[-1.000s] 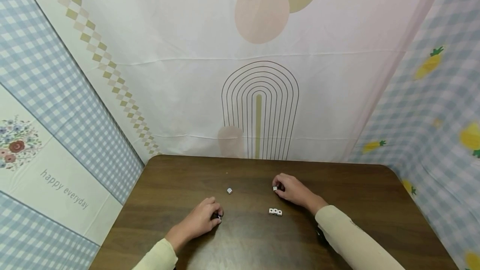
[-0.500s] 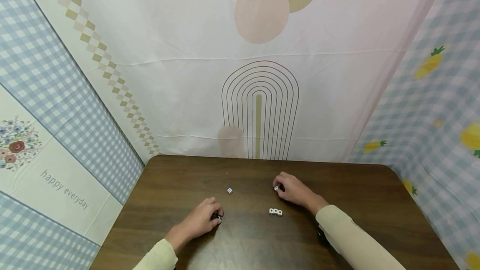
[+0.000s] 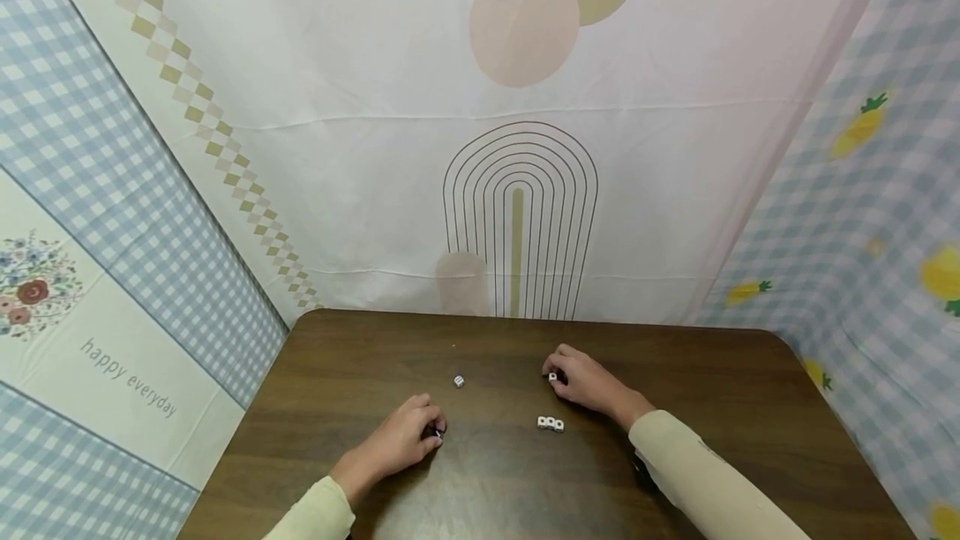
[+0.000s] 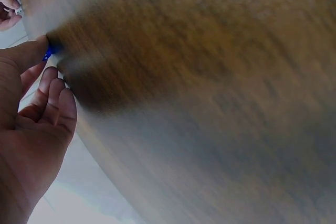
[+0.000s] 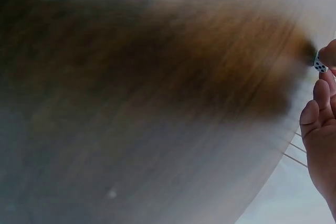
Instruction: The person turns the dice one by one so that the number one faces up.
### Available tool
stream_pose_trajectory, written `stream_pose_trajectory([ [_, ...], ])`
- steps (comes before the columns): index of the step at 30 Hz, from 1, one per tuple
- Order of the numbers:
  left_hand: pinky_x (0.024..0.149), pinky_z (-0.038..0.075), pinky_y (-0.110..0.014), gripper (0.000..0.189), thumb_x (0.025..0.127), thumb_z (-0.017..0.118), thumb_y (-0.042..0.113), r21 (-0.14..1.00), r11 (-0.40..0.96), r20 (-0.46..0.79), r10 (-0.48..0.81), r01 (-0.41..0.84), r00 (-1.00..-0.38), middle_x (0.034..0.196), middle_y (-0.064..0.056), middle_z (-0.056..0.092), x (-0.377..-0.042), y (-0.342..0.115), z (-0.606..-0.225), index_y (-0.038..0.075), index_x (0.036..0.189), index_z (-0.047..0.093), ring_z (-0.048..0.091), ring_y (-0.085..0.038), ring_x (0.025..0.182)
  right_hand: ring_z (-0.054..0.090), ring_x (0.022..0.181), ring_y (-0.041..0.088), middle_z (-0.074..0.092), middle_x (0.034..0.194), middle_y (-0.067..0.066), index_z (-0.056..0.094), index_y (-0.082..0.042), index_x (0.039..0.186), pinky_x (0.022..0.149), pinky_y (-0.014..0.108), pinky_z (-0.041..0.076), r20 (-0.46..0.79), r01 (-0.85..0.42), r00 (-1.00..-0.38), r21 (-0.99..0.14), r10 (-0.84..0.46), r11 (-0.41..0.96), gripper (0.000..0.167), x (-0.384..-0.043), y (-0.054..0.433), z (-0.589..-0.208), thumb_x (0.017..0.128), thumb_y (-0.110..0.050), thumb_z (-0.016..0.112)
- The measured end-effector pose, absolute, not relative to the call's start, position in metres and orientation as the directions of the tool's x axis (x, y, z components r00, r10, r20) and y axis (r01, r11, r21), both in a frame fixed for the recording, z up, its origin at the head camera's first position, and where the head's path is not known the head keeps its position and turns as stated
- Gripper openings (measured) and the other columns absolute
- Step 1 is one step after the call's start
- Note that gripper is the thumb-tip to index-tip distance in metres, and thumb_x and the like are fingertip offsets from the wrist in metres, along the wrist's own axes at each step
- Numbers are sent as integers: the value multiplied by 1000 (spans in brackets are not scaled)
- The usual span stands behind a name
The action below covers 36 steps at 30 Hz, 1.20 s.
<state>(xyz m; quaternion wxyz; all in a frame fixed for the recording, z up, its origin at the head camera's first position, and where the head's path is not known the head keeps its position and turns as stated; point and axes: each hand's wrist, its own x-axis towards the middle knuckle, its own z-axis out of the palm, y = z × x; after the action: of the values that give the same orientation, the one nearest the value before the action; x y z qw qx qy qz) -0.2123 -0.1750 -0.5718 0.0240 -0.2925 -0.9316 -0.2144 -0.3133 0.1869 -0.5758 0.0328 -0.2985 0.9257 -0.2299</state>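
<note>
Right hand [image 3: 583, 380]: fingers pinch white die [image 3: 552, 377]; three-dice row [image 3: 551, 422] lies at six o'clock, nearer this hand. Left hand [image 3: 407, 433]: fingers pinch small blue object [image 4: 48, 53], mostly hidden.

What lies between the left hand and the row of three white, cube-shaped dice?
In the head view, only bare brown wood-grain tabletop separates the left hand from the three white dice; the lone white die sits farther back.

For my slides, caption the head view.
Right hand pinching a white die, left hand holding a mostly hidden object, three dice lined up on a brown table.
</note>
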Motion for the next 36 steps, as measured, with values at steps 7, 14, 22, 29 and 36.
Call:
stream_pose_trajectory([
  [7,77,46,-28,17,85,82,12,392,738,157,534,549,-831,89,9,50,-213,-177,-571,16,88,65,49,-8,87,56,93,9,57,105,-4,67,-16,109,80,30,53,103,-516,-837,-478,-538,711,20,-313,190,-580,91,-11,75],
  [14,76,45,-28,17,85,82,12,390,741,150,535,547,-832,89,9,49,-215,-177,-571,17,88,66,48,-8,86,57,90,9,60,102,-4,66,-14,105,77,27,52,116,-514,-835,-511,-537,689,18,-314,189,-582,91,-9,74],
  [22,75,45,-27,17,85,82,14,383,739,164,537,555,-828,88,10,49,-213,-178,-573,18,88,66,46,-7,85,56,88,7,59,99,-6,66,-16,102,76,26,52,109,-515,-833,-510,-542,689,12,-314,187,-584,93,-10,72],
  [29,76,46,-27,18,85,82,12,390,733,167,538,557,-826,89,10,49,-213,-177,-573,17,88,66,47,-7,86,56,85,7,59,95,-6,66,-15,99,74,25,51,139,-538,-824,-500,-550,679,12,-312,192,-585,92,-9,73],
  [36,77,46,-27,17,85,82,12,378,735,170,543,563,-823,89,9,50,-213,-176,-572,16,88,66,48,-8,86,55,82,4,58,93,-7,66,-16,99,70,23,51,186,-566,-809,-502,-557,654,13,-300,203,-578,91,-8,74],
])
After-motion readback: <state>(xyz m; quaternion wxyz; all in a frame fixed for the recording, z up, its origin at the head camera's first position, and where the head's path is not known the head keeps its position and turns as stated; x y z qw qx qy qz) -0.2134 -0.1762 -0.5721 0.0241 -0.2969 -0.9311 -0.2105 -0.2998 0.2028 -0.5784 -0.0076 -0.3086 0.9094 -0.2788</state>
